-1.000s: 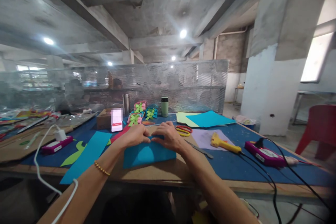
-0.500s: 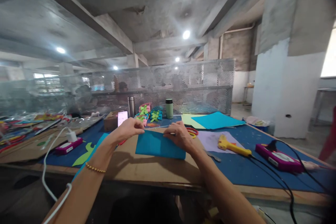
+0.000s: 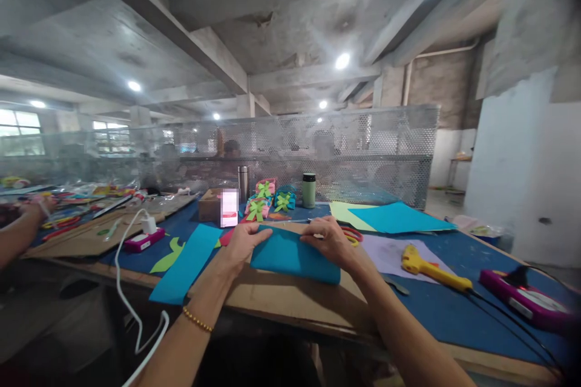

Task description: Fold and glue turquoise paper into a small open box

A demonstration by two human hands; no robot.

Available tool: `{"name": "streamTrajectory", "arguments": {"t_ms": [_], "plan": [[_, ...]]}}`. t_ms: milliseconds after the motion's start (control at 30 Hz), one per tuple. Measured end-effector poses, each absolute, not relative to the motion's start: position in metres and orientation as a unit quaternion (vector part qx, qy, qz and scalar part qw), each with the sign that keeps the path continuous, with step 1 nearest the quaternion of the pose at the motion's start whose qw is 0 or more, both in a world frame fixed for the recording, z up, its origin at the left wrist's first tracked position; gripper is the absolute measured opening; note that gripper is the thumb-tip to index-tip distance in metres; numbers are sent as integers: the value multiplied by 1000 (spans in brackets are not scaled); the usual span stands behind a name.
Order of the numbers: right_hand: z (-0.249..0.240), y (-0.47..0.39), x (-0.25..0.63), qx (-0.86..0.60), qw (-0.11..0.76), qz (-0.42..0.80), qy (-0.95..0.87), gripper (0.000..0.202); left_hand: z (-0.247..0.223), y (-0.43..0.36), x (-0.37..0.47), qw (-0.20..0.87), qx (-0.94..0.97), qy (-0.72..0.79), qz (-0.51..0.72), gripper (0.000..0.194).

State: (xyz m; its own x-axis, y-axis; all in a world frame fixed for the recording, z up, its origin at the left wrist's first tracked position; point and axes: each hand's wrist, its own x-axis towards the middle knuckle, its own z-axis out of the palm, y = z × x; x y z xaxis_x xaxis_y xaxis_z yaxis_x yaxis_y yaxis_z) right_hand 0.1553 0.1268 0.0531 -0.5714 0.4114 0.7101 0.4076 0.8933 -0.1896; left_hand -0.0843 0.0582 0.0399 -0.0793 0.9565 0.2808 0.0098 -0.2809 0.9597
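The left hand (image 3: 245, 243) has its fingers closed on the far left corner of a bright blue rectangular sheet (image 3: 295, 261). The right hand (image 3: 330, 242) pinches the far edge of the same sheet, right of its middle, with thumb and fingertips. The sheet lies between the two hands, sloping down toward the near side over a flat brown cardboard piece (image 3: 290, 302); whether it is folded double, I cannot tell. A gold-coloured beaded bracelet (image 3: 197, 319) circles the left wrist.

Just left of the left forearm lies a long blue strip (image 3: 188, 266), with a light green cut-out piece (image 3: 169, 257) beside it. Farther left are a small magenta-and-white power strip (image 3: 144, 240) and a white cable (image 3: 120, 278).

Right of the right hand, red and yellow looped handles (image 3: 353, 236) show near a pale lilac sheet (image 3: 385, 252), on which a yellow glue gun (image 3: 436, 273) partly rests. A larger magenta power strip (image 3: 526, 301) sits at the far right side.

Beyond the hands stand a lit phone (image 3: 229, 208), a steel flask (image 3: 244, 183), bundles with green bows (image 3: 258, 208) and a pale green black-lidded bottle (image 3: 308, 192). At the left edge, another person's arm (image 3: 18, 233) reaches over the table.
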Motion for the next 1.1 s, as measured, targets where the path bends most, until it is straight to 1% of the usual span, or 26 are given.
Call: {"name": "streamTrajectory", "arguments": {"t_ms": [233, 433, 567, 767, 900, 1033, 1100], "plan": [[53, 124, 153, -230, 394, 1, -890, 14, 28, 61, -89, 390, 532, 442, 608, 46], [53, 125, 153, -232, 389, -1, -891, 13, 30, 60, -87, 446, 491, 411, 625, 46], [51, 126, 154, -230, 392, 0, -891, 15, 31, 58, -88, 438, 500, 405, 629, 43], [50, 126, 154, -231, 393, -7, -890, 16, 32, 59, -91, 380, 564, 439, 588, 46], [50, 122, 155, -236, 412, -40, -879, 16, 37, 63, -101, 312, 627, 453, 551, 45], [52, 118, 155, -226, 401, -103, -882, 17, 51, 65, -107, 259, 670, 470, 512, 38], [53, 117, 153, -212, 392, -141, -884, 19, 62, 64, -104, 175, 702, 499, 478, 27]]}}
